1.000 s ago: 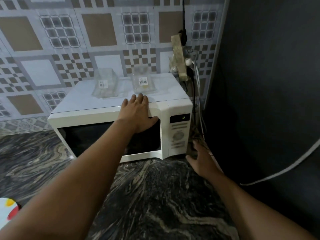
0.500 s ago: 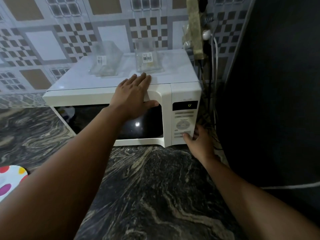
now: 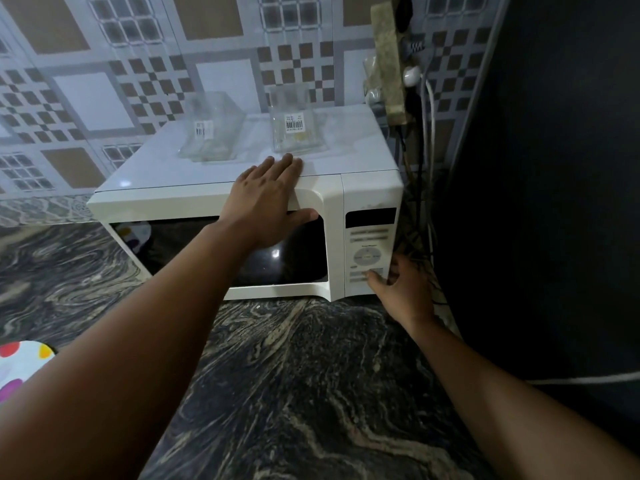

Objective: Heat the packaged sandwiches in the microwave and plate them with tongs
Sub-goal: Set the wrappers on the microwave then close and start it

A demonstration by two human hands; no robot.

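Observation:
A white microwave point(image 3: 214, 178) stands on the dark marble counter with its door closed. Two clear plastic sandwich packages lie on its top: one point(image 3: 211, 131) at the left and one point(image 3: 294, 126) at the right, each with a barcode label. My left hand point(image 3: 266, 199) rests flat on the upper front edge of the door, fingers straight, thumb over the glass. My right hand point(image 3: 398, 285) is at the lower right of the control panel point(image 3: 369, 251), thumb pressing a button, fingers round the side. The display is dark.
A colourful dotted plate point(image 3: 20, 365) lies at the left edge of the counter point(image 3: 311, 375). A power strip point(image 3: 389, 60) with plugs and cables hangs behind the microwave's right side. A dark wall point(image 3: 554, 168) closes off the right.
My right hand rose from the counter beside the microwave to the control panel's lower buttons. The lit display went dark. The view moved closer; my left hand stayed on the door.

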